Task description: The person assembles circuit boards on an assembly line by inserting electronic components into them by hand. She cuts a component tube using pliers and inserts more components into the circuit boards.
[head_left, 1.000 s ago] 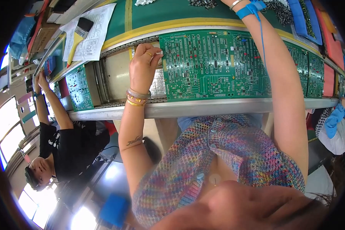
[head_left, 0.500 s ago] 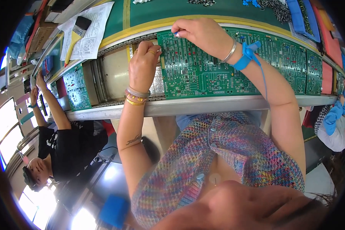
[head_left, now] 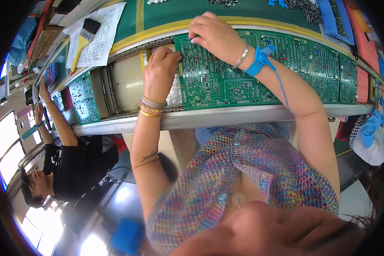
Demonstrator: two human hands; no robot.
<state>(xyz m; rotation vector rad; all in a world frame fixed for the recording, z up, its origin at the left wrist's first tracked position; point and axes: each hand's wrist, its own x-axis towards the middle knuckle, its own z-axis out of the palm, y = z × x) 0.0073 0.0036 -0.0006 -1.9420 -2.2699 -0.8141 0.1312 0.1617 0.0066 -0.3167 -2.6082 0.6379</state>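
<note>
A long green circuit board point(head_left: 224, 91), crowded with small parts, lies on the rail track in front of me. My left hand point(head_left: 160, 72) is at the board's left edge, its fingers bent and pressed together. Whatever those fingertips hold, if anything, is hidden. Over the board's far left corner, my right hand point(head_left: 215, 38) is closed in a pinch, the fingertips low against the surface. What sits between them is too small to make out. A blue wrist strap point(head_left: 257, 64) with a cord circles my right wrist.
A yellow-handled brush point(head_left: 83, 40) lies on a printed sheet point(head_left: 109, 34) at the far left. Another green board point(head_left: 83, 96) is further left on the track. Dark loose parts point(head_left: 305, 12) and a blue bin point(head_left: 335, 21) are at the far right. A co-worker point(head_left: 77, 162) works at left.
My right hand and forearm have shifted slightly left, and a small blue piece seen earlier at its fingertips no longer shows clearly. My left hand has barely moved.
</note>
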